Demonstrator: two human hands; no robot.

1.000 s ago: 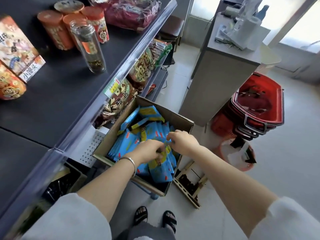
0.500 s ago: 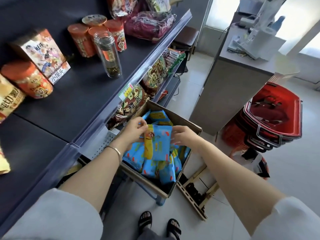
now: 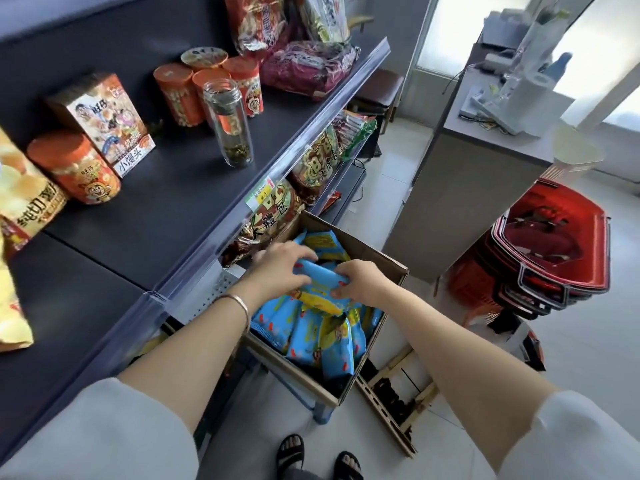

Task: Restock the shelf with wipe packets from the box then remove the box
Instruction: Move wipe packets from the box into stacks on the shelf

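At the far left a yellow crisp bag (image 3: 24,202) leans on the dark shelf (image 3: 156,209), with an orange canister (image 3: 74,168) lying just beside it and an illustrated snack box (image 3: 104,123) standing behind. Further along stands a clear bottle (image 3: 228,123), upright, in front of a cluster of orange tubs (image 3: 194,88). A purple bag (image 3: 308,69) lies near the shelf's far end.

The person's left arm comes up from the lower left edge of the view, with a pale sleeve at the elbow and a thin bracelet (image 3: 239,303) on the wrist. It reaches forward over the shelf's front lip. The left hand (image 3: 280,268) is palm down, with its fingers curled over the left end of a blue wipe packet (image 3: 322,275) and its thumb tucked beneath. The right arm stretches in from the lower right, nearly straight. The right hand (image 3: 360,284) clasps the packet's other end, knuckles up and fingertips folded under it. So both hands grip the one packet, which is raised just above the rest.

Below them the cardboard box (image 3: 367,247) sits open beside the lower shelf tier, resting on a blue-legged support (image 3: 322,410). The loose blue wipe packets (image 3: 322,337) fill much of it. The person's sandalled feet (image 3: 291,452) show at the bottom edge.

To the right stands a grey counter (image 3: 467,202), and past it a stack of red shopping baskets (image 3: 554,244) on the tiled floor.
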